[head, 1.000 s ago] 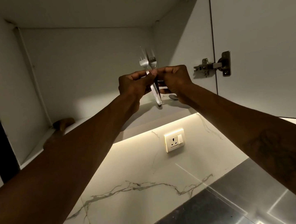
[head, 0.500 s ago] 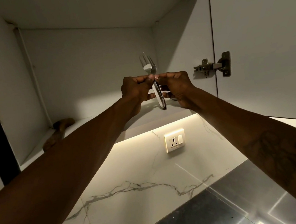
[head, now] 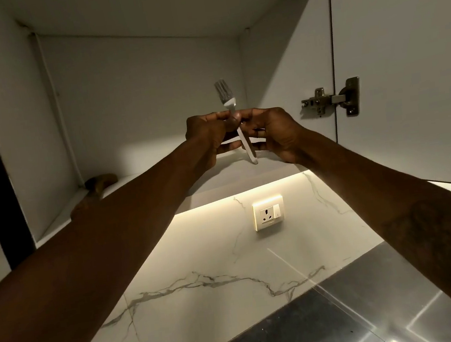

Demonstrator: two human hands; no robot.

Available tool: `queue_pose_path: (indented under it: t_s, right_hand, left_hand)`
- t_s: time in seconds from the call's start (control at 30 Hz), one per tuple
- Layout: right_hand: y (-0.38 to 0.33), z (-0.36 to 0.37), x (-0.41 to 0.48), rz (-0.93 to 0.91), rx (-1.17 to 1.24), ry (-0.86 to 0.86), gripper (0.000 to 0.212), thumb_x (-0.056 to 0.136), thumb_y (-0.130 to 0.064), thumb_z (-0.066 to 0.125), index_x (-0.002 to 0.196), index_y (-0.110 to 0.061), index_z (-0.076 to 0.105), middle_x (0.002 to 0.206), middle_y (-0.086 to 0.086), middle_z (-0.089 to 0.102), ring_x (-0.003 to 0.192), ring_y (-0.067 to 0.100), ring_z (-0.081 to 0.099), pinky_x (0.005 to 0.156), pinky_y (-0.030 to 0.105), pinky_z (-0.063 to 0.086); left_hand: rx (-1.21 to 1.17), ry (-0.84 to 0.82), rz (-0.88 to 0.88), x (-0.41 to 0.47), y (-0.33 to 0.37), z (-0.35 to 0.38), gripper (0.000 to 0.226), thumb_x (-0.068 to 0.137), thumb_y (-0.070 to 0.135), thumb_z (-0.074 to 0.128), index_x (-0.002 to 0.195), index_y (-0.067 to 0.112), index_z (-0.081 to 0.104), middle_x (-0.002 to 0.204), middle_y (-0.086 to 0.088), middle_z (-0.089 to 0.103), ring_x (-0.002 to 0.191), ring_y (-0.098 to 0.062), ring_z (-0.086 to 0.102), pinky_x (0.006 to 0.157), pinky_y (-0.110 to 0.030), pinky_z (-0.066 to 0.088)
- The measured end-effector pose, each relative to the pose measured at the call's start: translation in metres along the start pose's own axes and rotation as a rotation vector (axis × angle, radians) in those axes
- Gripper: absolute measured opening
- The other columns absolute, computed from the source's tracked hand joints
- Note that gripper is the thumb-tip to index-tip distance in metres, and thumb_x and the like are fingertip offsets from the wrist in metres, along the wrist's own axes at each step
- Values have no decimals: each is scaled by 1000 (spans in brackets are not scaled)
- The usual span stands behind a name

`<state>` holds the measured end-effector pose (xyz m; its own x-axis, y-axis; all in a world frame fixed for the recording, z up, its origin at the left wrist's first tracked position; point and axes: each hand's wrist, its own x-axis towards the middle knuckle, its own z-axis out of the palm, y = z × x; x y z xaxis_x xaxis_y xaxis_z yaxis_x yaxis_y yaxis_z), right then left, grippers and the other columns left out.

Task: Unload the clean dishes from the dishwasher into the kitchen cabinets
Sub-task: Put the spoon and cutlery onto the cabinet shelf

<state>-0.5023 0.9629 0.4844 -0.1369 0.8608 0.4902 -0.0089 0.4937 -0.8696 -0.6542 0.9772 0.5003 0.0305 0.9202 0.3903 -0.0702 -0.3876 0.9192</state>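
Note:
Steel forks, stacked so they look like one, stand tines-up in front of the open upper cabinet. My left hand pinches them at the neck with thumb and fingers. From the right, my right hand holds the same handles, its lower fingers under the handle end. Both hands hover just above the cabinet's bottom shelf.
A wooden utensil lies at the shelf's left end. The cabinet door stands open at the right, with its hinge showing. Below are a lit marble backsplash with a wall socket and a dark countertop.
The two forks, spread apart a second ago, have been brought together into one stack. Both hands with the forks have sunk slightly toward the shelf.

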Motion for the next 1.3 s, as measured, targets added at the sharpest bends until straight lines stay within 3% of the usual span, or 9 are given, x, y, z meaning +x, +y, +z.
queue_pose_path:
  t_s: [0.2, 0.37, 0.53, 0.63, 0.73, 0.83, 0.93, 1.1, 1.3]
  right_hand:
    - [-4, -7, -6, -16, 11, 4, 30, 93, 4, 63, 120, -5, 71, 111, 14, 74, 101, 32, 72, 80, 35, 61]
    - [-18, -13, -7, 73, 11, 4, 27, 89, 10, 64, 114, 3, 70, 105, 19, 74, 91, 29, 73, 77, 31, 61]
    - [-27, -21, -11, 139, -180, 14, 17, 87, 8, 68, 102, 1, 74, 97, 18, 75, 84, 26, 74, 69, 30, 61]
    - [-32, -24, -10, 101, -449, 70, 17, 85, -6, 76, 102, -4, 75, 93, 12, 76, 81, 21, 75, 76, 34, 63]
    - [-35, -25, -7, 24, -637, 97, 28, 79, -18, 83, 103, -6, 76, 91, 8, 76, 78, 18, 76, 74, 34, 63]
    - [-36, -23, -7, -24, -718, 96, 29, 76, -19, 85, 100, -4, 77, 91, 9, 76, 76, 19, 76, 72, 36, 63]
    - [-36, -21, -3, -62, -860, 80, 29, 75, -20, 86, 97, -3, 78, 93, 11, 76, 83, 22, 75, 82, 42, 61]
    - [-38, -17, 3, -21, -984, 73, 40, 69, -23, 89, 99, 0, 75, 96, 13, 75, 90, 26, 72, 89, 45, 58]
    - [-43, -23, 5, 94, -1144, 9, 52, 72, -35, 88, 110, -4, 70, 103, 6, 74, 99, 18, 70, 97, 35, 53]
  left_hand:
    - [-27, 0, 7, -1, 1, 1, 29, 81, 12, 83, 108, 5, 74, 93, -13, 77, 79, -23, 77, 66, -30, 61]
    - [-34, 25, -24, 2, 3, 3, 16, 87, 20, 78, 92, 6, 73, 87, -10, 76, 75, -20, 75, 65, -30, 61]
    - [-25, 36, -71, 6, 0, 8, 23, 87, 16, 79, 97, -3, 70, 85, -15, 76, 69, -20, 75, 66, -30, 62]
    - [-46, 21, -88, 3, 2, 14, 18, 89, 11, 76, 97, -4, 68, 81, -14, 74, 65, -21, 75, 61, -28, 60]
    - [-27, 22, -97, 4, 2, 16, 14, 90, 11, 74, 95, 0, 67, 81, -12, 72, 60, -17, 73, 59, -27, 60]
    - [-15, 33, -96, 3, 1, 17, 10, 89, 8, 75, 89, 2, 66, 79, -12, 73, 61, -19, 74, 58, -27, 60]
    - [-27, 27, -110, 2, -3, 16, 12, 87, 6, 76, 93, -1, 67, 81, -16, 74, 66, -23, 76, 60, -30, 61]
    - [2, 12, -121, 3, -5, 15, 16, 88, 9, 76, 96, -1, 67, 82, -15, 74, 65, -22, 76, 60, -29, 61]
    - [106, -23, -187, 3, -8, 16, 17, 93, 13, 71, 95, -3, 66, 85, -17, 72, 65, -20, 72, 54, -29, 60]
